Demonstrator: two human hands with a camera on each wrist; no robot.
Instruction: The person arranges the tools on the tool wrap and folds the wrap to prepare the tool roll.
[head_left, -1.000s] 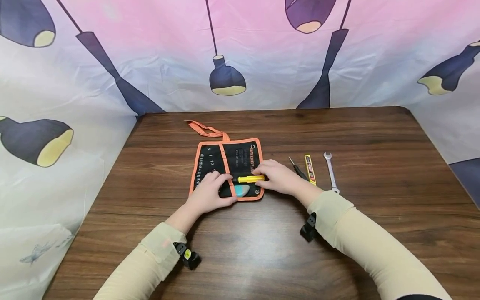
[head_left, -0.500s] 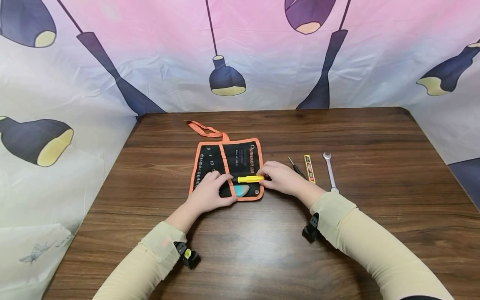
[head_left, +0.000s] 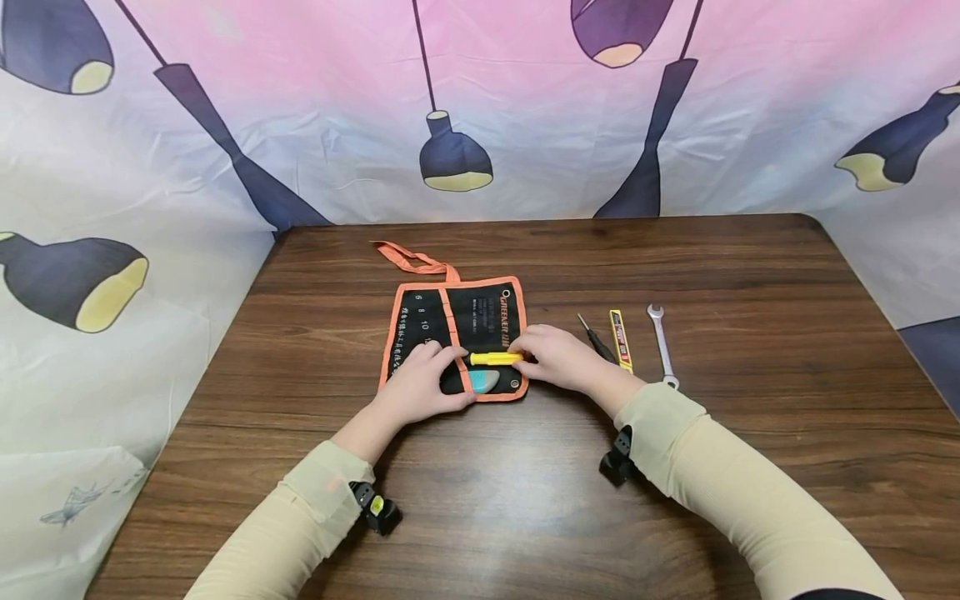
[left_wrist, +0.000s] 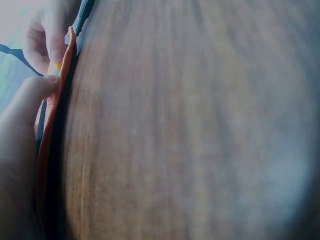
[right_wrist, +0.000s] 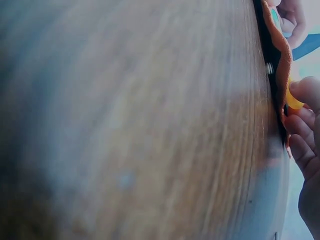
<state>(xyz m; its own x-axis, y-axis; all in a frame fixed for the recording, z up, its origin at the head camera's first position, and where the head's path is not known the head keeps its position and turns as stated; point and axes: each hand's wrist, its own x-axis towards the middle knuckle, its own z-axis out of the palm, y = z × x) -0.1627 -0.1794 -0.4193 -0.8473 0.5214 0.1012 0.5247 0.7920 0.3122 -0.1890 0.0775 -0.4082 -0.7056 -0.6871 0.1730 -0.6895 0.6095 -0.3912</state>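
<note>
A flat black fabric tool pouch with orange trim [head_left: 480,317] lies open on the brown wood-grain table [head_left: 510,500], its twisted orange ribbon strap [head_left: 414,260] trailing off the far edge. From where I stand, the left hand [head_left: 422,385] holds the pouch at its near side. The thumb rests along the orange rim and the index finger bends to the orange band across the middle, with a wide gap between the two. The right hand [head_left: 558,358] pinches the end of a slim yellow handle [head_left: 495,359] between thumb and fingers, narrow and close over the pouch's right edge. The handle lies crosswise on the right part of the pouch, its dark end reaching the band beside the left index fingertip; I cannot tell how far it goes underneath. Just nearer the person sits a rounded teal-and-grey piece [head_left: 483,381], partly under the band.

Beyond the right wrist are a thin black pointed tool [head_left: 597,340], a narrow yellow box with printing [head_left: 620,335] and, a little apart, a silver metal wrench [head_left: 662,343] reaching down to the sleeve. Behind the table hangs a pastel cloth printed with dark lamps [head_left: 525,108].
</note>
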